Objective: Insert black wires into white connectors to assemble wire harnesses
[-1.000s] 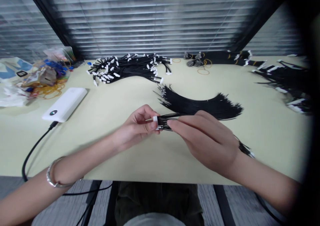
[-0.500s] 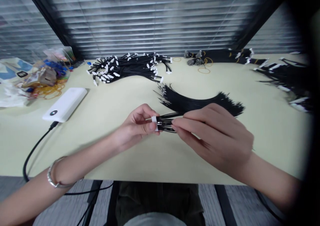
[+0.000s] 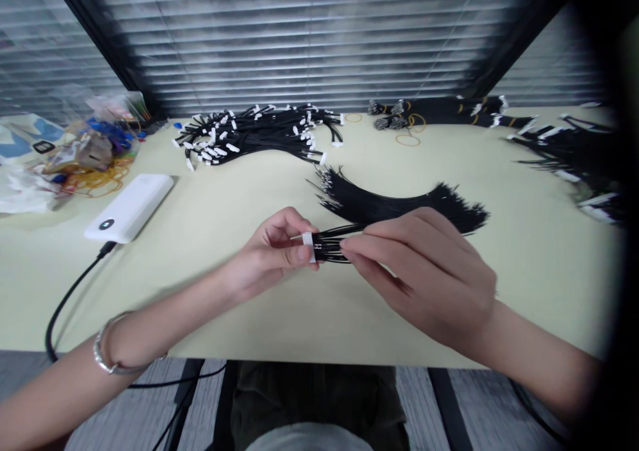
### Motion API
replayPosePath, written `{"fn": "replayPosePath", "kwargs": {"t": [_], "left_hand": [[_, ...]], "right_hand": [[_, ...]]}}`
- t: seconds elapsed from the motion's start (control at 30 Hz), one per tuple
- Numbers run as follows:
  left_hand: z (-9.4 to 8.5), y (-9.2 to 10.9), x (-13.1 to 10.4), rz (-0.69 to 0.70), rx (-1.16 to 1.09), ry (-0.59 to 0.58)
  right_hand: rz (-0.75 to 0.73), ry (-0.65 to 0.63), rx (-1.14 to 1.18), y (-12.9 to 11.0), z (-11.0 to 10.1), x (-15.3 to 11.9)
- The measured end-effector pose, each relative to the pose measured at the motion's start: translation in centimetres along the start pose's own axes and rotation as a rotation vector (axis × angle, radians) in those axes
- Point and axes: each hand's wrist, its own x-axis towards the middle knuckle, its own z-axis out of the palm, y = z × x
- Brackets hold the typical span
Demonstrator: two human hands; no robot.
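Note:
My left hand (image 3: 279, 248) pinches a white plastic connector (image 3: 309, 246) between thumb and fingers, above the middle of the table. Several thin black wires (image 3: 332, 233) run from the connector's right side toward my right hand (image 3: 424, 271). Thumb and fingertips of that hand are pinched on a black wire close to the connector; small metal terminals show at its entry side. Behind my right hand lies a loose bundle of black wires (image 3: 389, 201) with bare metal tips at its left end, partly hidden by the hand.
Finished-looking black cables with white connectors (image 3: 249, 135) are heaped at the back. Banded wire bundles (image 3: 439, 112) lie back right, more cables (image 3: 579, 151) at far right. A white power bank (image 3: 130, 208) with a black cord sits left, near bags and rubber bands (image 3: 102, 178).
My right hand has shifted slightly left, its fingertips nearer the connector. The left hand and connector have hardly moved.

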Motion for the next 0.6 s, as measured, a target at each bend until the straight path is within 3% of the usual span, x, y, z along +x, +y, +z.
{"fn": "replayPosePath", "kwargs": {"t": [0.2,0.6], "left_hand": [[0.07,0.06,-0.01,-0.007,0.011,0.019],[-0.02,0.11,0.04,-0.018,-0.002,-0.007]], "right_hand": [[-0.011,0.023,-0.037,0.03,0.12,-0.23],[-0.169,0.046,-0.071,0.29,-0.14,0.03]]}}
